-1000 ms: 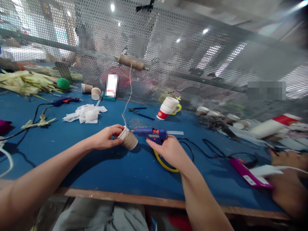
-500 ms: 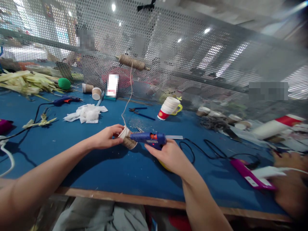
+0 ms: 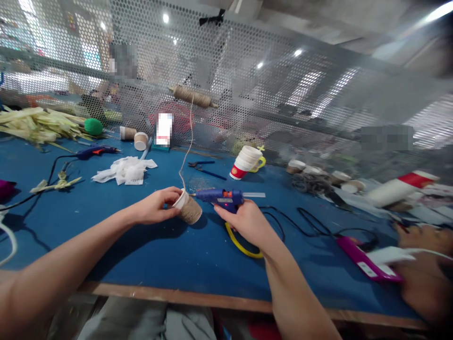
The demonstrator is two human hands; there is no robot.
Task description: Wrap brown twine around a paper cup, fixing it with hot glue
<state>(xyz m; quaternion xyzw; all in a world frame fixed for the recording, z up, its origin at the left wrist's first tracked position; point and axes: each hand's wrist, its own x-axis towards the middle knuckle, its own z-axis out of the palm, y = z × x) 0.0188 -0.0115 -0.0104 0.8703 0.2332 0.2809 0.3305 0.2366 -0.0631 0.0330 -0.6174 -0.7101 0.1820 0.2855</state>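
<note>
My left hand [image 3: 161, 206] grips the white rim of a paper cup [image 3: 191, 210], tilted on its side, its wall mostly wrapped in brown twine. From the cup, a strand of twine [image 3: 191, 137] runs up to a twine spool [image 3: 192, 97] mounted on the mesh. My right hand [image 3: 249, 222] is closed round the handle of a blue glue gun [image 3: 219, 196], a clear glue stick poking from its back. The gun's nozzle points left, at the cup's wall near the rim; whether it touches I cannot tell. Below the right hand lies a yellow ring-shaped thing [image 3: 244, 248], partly hidden.
Pliers [image 3: 207, 170] and stacked white cups [image 3: 247, 162] lie beyond my hands. At left are white tissue [image 3: 125, 170], another glue gun [image 3: 95, 151] and pale husks [image 3: 38, 123]. A purple power strip [image 3: 368, 259] and another person's hand [image 3: 424, 241] are at right.
The glue gun has risen slightly and drawn back, uncovering more of the twine-wrapped cup wall. More of the yellow ring shows. My left hand still grips the cup.
</note>
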